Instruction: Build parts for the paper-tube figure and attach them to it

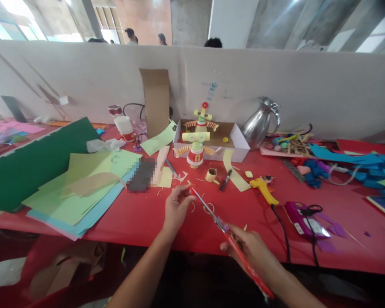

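Note:
My left hand [177, 205] is closed in a pinch on a small red piece [192, 191] just above the table. In my right hand [252, 246] is a pair of scissors [215, 219] with red handles; the blades point up and left, their tips at the red piece. Whether the tips touch it I cannot tell. Below the blades, a thin pale paper ring [208, 208] lies on the table. Farther back stand two paper figures with folded paper arms, the front figure [196, 155] before a shallow white box [240, 149]. A small yellow paper roll [211, 174] sits nearby.
Green and blue paper sheets [83, 201] cover the left of the red table [131, 226]. Rightward are a black marker [225, 180], a yellow glue gun [265, 191], a magenta box [304, 222] with black cables, and a metal jug [259, 122]. A white partition [99, 72] runs behind.

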Available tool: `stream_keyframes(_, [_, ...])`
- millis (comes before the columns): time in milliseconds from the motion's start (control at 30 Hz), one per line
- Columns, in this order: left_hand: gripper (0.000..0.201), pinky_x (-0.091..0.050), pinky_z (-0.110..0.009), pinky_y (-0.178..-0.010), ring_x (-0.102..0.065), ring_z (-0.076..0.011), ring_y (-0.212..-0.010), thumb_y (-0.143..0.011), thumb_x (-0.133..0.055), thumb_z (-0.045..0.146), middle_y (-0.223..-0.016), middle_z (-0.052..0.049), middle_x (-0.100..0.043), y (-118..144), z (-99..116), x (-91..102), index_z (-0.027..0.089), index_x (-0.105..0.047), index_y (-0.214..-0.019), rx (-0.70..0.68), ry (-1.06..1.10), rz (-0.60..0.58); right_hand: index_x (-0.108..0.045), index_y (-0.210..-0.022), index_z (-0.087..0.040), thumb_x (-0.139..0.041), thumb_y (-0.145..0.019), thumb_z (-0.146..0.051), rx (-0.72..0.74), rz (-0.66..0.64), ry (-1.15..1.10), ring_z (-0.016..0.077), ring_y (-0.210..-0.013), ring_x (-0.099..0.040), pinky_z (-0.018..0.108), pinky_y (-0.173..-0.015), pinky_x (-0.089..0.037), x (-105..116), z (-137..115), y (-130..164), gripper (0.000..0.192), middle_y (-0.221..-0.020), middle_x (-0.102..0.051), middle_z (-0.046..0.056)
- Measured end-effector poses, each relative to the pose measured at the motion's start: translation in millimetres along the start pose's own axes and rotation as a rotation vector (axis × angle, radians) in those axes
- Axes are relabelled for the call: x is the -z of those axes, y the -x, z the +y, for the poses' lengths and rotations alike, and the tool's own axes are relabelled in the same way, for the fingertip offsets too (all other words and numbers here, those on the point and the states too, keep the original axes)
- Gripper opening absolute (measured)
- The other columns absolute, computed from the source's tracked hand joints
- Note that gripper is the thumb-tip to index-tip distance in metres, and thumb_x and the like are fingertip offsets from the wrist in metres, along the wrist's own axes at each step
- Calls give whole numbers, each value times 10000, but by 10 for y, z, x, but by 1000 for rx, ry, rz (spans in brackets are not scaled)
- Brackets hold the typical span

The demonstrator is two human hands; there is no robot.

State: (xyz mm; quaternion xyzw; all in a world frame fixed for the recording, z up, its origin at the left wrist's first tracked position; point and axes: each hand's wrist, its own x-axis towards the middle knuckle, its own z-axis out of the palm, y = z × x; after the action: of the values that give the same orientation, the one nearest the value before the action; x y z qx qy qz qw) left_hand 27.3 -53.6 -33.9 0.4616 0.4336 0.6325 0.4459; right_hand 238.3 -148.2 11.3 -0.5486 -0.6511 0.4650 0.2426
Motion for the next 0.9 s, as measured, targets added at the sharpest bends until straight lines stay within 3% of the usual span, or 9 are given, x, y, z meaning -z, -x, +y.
stream_keyframes(133, [346,-539,-261,-715,-635,-126,-764,-632,-848,239,-868,-16,-680,-72,88,59,199,-723,-951,234,280,-97,-606,-1182,-193,-602,-887,-448,24,-26,33,194,-631,-696,258,-611,-537,-27,25,-15,390,-802,-765,78])
stream_keyframes(367, [380,-541,-203,-665,-615,-68,-646,-529,-928,235,-815,-17,-705,-101,105,132,164,-729,-845,536,618,-145,-614,-1182,-177,-582,-907,-491,87,-18,53,196,-629,-691,248,-593,-530,-120,65,-30,419,-778,-754,86])
stream_keyframes(467, [392,-545,-202,-625,-583,-52,-560,-512,-936,242,-715,7,-687,-95,97,143,166,-732,-839,536,634,-160,-627,-1148,-170,-597,-895,-512,145,14,103,171,-561,-633,232,-557,-496,-174,94,-45,426,-686,-709,47])
stream_keyframes(633, [343,-561,-209,-623,-650,-93,-602,-505,-935,226,-694,3,-713,-116,96,137,168,-734,-777,463,608,-120,-633,-1019,-182,-553,-900,-547,131,44,141,120,-489,-467,207,-471,-366,-153,36,-60,393,-567,-531,-37])
stream_keyframes(767, [332,-575,-231,-669,-682,-121,-654,-511,-928,214,-729,-23,-737,-120,85,112,141,-742,-776,435,565,-114,-613,-960,-180,-502,-911,-550,106,34,111,127,-533,-468,216,-493,-368,-94,-66,-60,390,-617,-521,-25])
stream_keyframes(900, [342,-573,-236,-669,-688,-126,-675,-523,-922,236,-759,-22,-746,-133,61,108,154,-748,-806,402,541,-112,-608,-944,-193,-583,-867,-502,44,43,100,125,-514,-490,219,-507,-404,-104,-149,-67,320,-596,-551,-29])
